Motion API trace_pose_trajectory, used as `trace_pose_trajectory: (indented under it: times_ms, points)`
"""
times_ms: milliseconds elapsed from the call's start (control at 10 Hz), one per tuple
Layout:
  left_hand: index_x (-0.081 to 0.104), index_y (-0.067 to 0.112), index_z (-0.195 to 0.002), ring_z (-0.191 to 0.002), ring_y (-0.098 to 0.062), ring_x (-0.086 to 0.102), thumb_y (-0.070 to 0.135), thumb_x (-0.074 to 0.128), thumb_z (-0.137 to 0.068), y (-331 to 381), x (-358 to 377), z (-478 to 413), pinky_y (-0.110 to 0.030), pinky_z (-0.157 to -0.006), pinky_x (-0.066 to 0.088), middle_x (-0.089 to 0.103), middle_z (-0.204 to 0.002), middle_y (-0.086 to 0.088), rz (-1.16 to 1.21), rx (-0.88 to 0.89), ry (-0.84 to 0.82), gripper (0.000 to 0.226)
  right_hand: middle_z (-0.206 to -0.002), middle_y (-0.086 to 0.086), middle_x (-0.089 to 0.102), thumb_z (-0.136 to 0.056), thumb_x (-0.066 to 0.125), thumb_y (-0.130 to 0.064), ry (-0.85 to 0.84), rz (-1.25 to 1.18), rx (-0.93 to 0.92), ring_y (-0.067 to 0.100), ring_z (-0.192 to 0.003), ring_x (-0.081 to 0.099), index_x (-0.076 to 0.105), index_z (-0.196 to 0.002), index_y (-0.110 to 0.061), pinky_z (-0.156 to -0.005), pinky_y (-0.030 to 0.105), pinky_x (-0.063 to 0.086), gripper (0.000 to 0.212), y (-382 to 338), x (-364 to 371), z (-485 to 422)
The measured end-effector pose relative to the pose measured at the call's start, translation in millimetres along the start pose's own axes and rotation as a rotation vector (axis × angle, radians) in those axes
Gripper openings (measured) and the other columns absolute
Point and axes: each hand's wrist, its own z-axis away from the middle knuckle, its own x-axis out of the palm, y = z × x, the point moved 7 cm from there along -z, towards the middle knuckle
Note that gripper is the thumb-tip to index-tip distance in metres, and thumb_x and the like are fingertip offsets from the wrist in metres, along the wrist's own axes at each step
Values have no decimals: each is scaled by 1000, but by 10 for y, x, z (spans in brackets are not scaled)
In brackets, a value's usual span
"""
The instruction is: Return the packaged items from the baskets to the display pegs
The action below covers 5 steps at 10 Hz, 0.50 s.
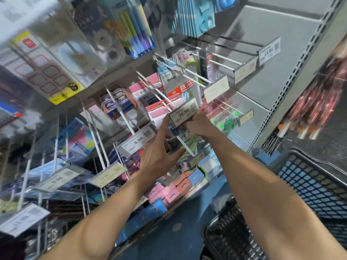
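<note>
While a black basket sat under the right forearm, with a second basket beside it, the left hand was spread loosely, its fingertips against a dark packet by a white peg. Just beyond, the right hand was curled beneath the 28.90 tag; whether it gripped anything, I could not tell.

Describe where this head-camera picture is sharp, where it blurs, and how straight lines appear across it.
Head view, middle: sharp, the 28.90 price tag reads clearly. Head view, edges: motion blur smears the frame, worst on the red packets at right. Head view, right side: the slotted shelf upright runs slanted rather than vertical under the wide lens.
</note>
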Motion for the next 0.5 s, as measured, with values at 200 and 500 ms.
trace_pose_trajectory:
  times_ms: [200,500]
  points:
    - [-2,52,-154,-88,-13,63,51,78,-80,-37,53,25,-42,-76,58,58,-112,10,-8,12,-26,109,-103,-7,57,-80,78,-35,39,-28,39,23,-106,57,52,-129,-9,-94,42,52,61,129,-52,199]
    - [12,40,-158,-89,-7,59,54,80,-78,-51,226,152,-35,-77,56,56,-110,8,54,32,-85,106,-140,11,49,-89,77,-27,70,-6,29,25,-126,52,37,-153,-13,-100,39,48,77,216,-127,724]
